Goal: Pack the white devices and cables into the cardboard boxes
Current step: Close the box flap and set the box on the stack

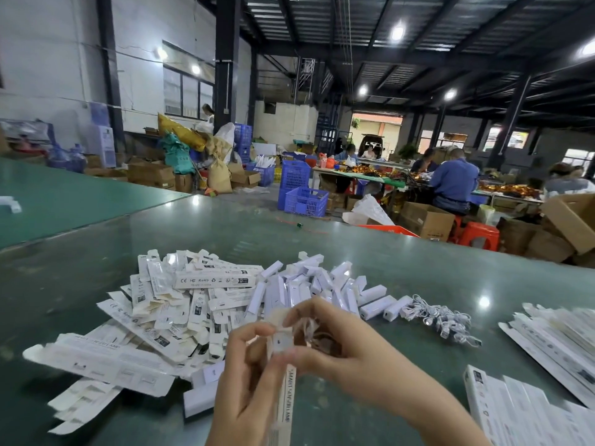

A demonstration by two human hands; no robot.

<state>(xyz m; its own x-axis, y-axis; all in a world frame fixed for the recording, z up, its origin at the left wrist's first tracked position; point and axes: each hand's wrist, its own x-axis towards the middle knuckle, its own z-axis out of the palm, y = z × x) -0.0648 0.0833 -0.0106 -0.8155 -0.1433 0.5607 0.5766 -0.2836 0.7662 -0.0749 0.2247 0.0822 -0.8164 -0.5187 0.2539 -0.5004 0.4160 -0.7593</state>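
Head view, hands: left hand [248, 378] curls round a long narrow box [283, 403] held upright near the lower edge; right hand [325, 336] pinches a white device [281, 342] at the box's open top end, with a blurred cable [310, 328] bunched against its fingers; motion blur hides whether the device is partly inside the box
Head view, task things: the box, device and cable are held above the green table [402, 268], close to the camera; a heap of loose white devices [309, 284] lies just beyond the hands; a tangle of white cables [441, 317] lies to the right of that heap, touching its end
Head view, surroundings: pile of printed boxes [167, 310] to the left, some flat, some folded; flat box blanks [553, 336] stacked at the right edge; blue crates [302, 194], brown cartons [425, 217] and an orange stool [479, 235] stand on the floor past the table; seated workers [454, 185] at a far bench
Obstruction: the hands cover the near end of the device heap
Writing: "CE FC RoHS" on one box atop the left pile; "SMART" legible on the held box, the rest too blurred to read
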